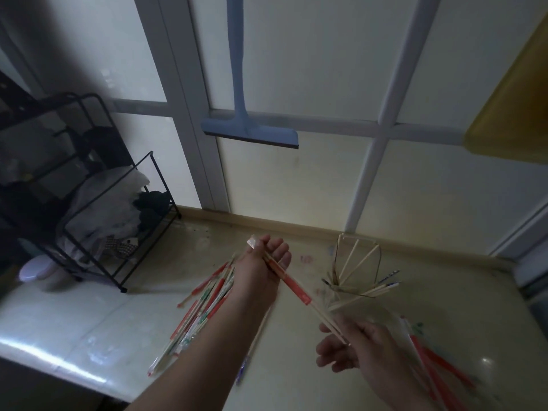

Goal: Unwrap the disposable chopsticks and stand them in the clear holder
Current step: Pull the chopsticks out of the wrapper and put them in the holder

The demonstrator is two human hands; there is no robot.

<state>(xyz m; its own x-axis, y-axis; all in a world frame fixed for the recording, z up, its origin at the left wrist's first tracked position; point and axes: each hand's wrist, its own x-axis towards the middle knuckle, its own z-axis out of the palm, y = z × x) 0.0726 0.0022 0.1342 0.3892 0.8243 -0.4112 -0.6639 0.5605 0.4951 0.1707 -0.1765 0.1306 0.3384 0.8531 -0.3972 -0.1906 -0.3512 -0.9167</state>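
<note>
Pulling a pair of bare wooden chopsticks (326,320) out of its red paper sleeve (292,284) looks to be the step in hand. The left hand (267,259) has its fingers curled round the far end of the sleeve, while the right hand (353,348), nearer and to the right, pinches the exposed sticks between thumb and fingers. The clear holder (353,271) stands just beyond the right hand on the pale countertop (385,375), already carrying several unwrapped sticks that fan outward. A heap of wrapped chopsticks (204,304) lies under and left of the left forearm, and more red-sleeved pairs (436,363), blurred, lie at the near right.

To do this well, I would judge that the two hands should draw apart along the line of the sticks, not at an angle, so the thin wood does not bend or snag the paper. The left grip should stay firm on the sleeve only, leaving the sticks free to slide. Once free, they can go tip-down into the holder, eased in among the leaning ones.
</note>
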